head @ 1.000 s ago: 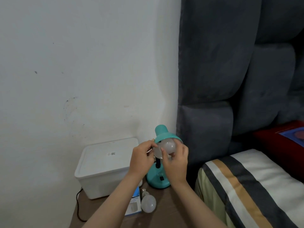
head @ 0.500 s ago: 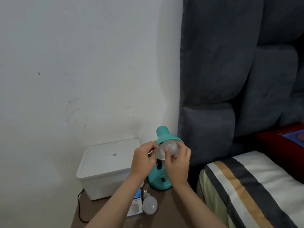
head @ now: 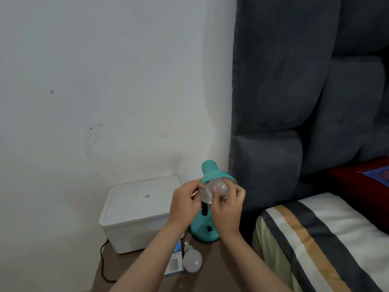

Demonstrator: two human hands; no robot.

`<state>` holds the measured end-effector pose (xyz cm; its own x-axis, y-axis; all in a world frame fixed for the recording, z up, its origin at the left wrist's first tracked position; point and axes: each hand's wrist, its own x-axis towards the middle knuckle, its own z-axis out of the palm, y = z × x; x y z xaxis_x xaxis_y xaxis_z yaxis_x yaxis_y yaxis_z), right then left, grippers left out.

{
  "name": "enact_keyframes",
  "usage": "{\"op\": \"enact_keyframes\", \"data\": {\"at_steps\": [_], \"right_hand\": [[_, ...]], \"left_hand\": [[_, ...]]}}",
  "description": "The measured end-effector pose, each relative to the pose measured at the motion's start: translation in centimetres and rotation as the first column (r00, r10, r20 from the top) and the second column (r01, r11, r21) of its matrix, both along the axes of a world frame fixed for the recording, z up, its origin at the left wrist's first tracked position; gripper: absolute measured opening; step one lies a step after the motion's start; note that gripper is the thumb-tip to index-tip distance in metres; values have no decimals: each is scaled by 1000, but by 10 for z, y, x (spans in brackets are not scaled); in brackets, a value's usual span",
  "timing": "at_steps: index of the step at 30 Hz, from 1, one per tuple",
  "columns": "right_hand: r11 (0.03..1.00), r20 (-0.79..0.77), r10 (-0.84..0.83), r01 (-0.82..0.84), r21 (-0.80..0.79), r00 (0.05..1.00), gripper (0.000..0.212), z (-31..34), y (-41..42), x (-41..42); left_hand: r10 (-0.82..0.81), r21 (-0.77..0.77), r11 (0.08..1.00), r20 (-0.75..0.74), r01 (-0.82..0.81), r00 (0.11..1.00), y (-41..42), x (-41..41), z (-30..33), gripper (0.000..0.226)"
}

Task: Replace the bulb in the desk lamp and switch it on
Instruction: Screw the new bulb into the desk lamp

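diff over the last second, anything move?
Barely. Right hand re-gripped the bulb in the lamp shade, fingers shifting round it, as if turning it. Left hand stayed on the shade rim. Spare bulb, box and carton unmoved.

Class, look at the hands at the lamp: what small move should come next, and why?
Probably another turn of the bulb in the shade. The right hand has its fingertips on the bulb while the left hand steadies the shade's rim. The lamp looks unlit, and another bulb lies on the table.
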<state>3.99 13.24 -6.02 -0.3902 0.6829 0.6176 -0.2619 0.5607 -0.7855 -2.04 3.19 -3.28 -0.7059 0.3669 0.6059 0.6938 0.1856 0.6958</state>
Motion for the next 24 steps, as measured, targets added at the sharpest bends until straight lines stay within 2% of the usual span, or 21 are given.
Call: {"op": "enact_keyframes", "data": {"at_steps": [4,10,17,20,24], "right_hand": [[997,0,62,-62,51,998,46,-11,4,1],[989,54,-7,15,-144,999,42,0,7,3],[996,12,52,-53,67,999,46,-9,4,1],[996,38,84,-84,-9,996,46,-10,5,3],[990,56,27,-18,-142,998,44,-1,4,4]], "left_hand": [[9,-11,1000,-3,-9,1000,0,0,1,28],[11,-13,1000,-7,-11,1000,-1,0,-1,31],[10,-25,1000,-15,-11,1000,-1,1,0,30],[19,-21,1000,-19,-19,1000,0,0,-1,30],[16,-15,1000,-13,-17,1000,0,0,-2,30]]}}
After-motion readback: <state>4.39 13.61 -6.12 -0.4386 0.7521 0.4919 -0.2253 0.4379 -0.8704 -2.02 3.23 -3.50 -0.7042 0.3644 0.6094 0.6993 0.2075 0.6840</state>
